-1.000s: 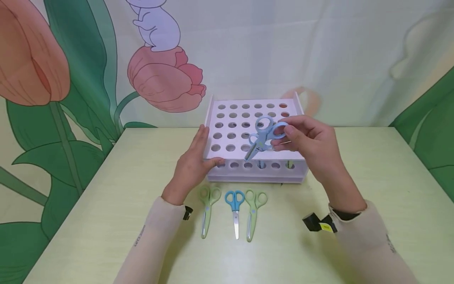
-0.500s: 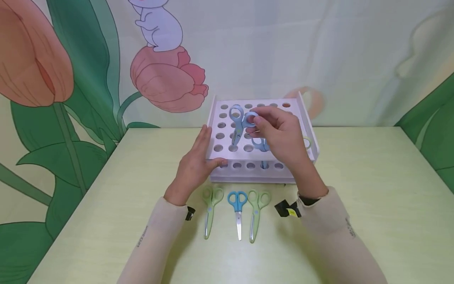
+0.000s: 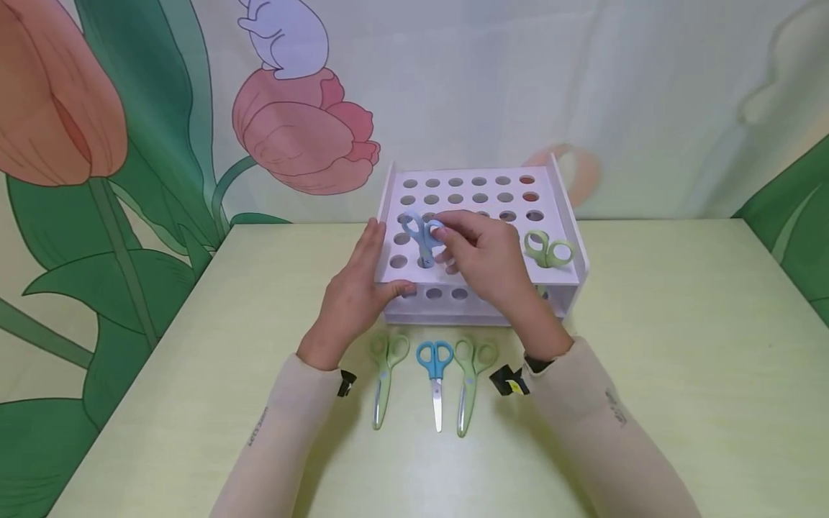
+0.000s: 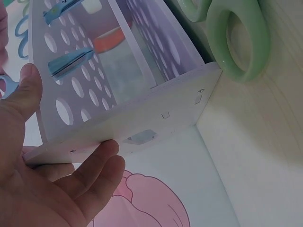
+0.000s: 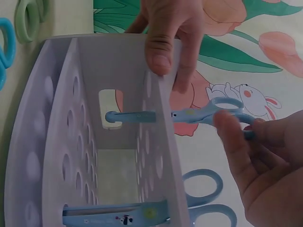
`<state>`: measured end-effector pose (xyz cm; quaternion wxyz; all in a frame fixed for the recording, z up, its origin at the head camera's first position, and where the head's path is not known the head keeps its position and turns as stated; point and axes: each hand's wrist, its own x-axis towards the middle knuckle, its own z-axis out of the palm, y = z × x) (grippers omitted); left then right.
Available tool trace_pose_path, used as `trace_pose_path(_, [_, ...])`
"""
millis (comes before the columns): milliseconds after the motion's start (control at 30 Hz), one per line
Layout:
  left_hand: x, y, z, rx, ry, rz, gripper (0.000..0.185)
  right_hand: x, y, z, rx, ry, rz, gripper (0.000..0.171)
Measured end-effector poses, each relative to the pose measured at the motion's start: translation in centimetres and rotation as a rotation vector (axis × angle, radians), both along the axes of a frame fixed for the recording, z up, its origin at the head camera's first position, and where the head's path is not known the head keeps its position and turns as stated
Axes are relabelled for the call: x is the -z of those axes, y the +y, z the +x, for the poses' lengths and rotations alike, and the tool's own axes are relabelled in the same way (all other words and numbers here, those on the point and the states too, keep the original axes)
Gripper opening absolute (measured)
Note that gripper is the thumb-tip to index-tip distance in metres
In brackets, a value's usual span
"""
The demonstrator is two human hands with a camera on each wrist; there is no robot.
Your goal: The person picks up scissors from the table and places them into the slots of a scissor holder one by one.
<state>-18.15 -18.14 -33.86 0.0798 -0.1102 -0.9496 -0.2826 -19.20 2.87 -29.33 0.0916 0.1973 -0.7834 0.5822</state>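
Your right hand point(image 3: 482, 262) has lowered the light-blue scissors point(image 3: 419, 237) it pinches into the white rack point(image 3: 557, 284), which your left hand point(image 3: 356, 295) grips; green scissors point(image 3: 548, 250) stand inside too.

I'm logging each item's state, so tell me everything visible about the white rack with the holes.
The white rack looks like matte plastic board: a top plate with rows of round holes, a second holed plate beneath, and raised side walls. It stands on the yellow-green table against the backdrop. The left hand grips its front left corner. The right hand pinches light blue scissors standing blade-down in a hole; green scissors stand at its right.
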Motion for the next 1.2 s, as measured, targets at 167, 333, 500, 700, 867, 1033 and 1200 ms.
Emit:
trace_pose_path(167, [0.0,0.1,0.0,-0.005,0.008,-0.018,0.105,0.5,-0.2,0.0,0.004,0.022,0.12,0.025])
trace_pose_path(333, [0.0,0.0,0.1,-0.002,0.024,-0.025,0.104,0.8,-0.4,-0.1,0.016,0.036,0.194,0.024])
trace_pose_path(500, [-0.1,0.0,0.1,-0.002,0.027,-0.022,0.105,0.8,-0.6,0.0,0.017,0.006,0.263,0.024])
trace_pose_path(700, [0.0,0.0,0.0,0.0,0.02,-0.019,0.105,1.2,-0.6,-0.1,0.001,-0.02,0.296,0.026])
trace_pose_path(867, [-0.2,0.0,0.0,-0.001,0.019,-0.024,0.104,1.2,-0.5,-0.2,0.0,-0.036,0.311,0.028])
trace_pose_path(1033, [-0.2,0.1,0.0,-0.005,0.012,-0.022,0.105,1.2,-0.5,-0.2,-0.001,-0.057,0.323,0.029])
trace_pose_path(1200, [-0.1,0.1,0.0,-0.011,0.007,-0.021,0.105,0.8,-0.3,0.2,0.025,-0.068,0.295,0.029])
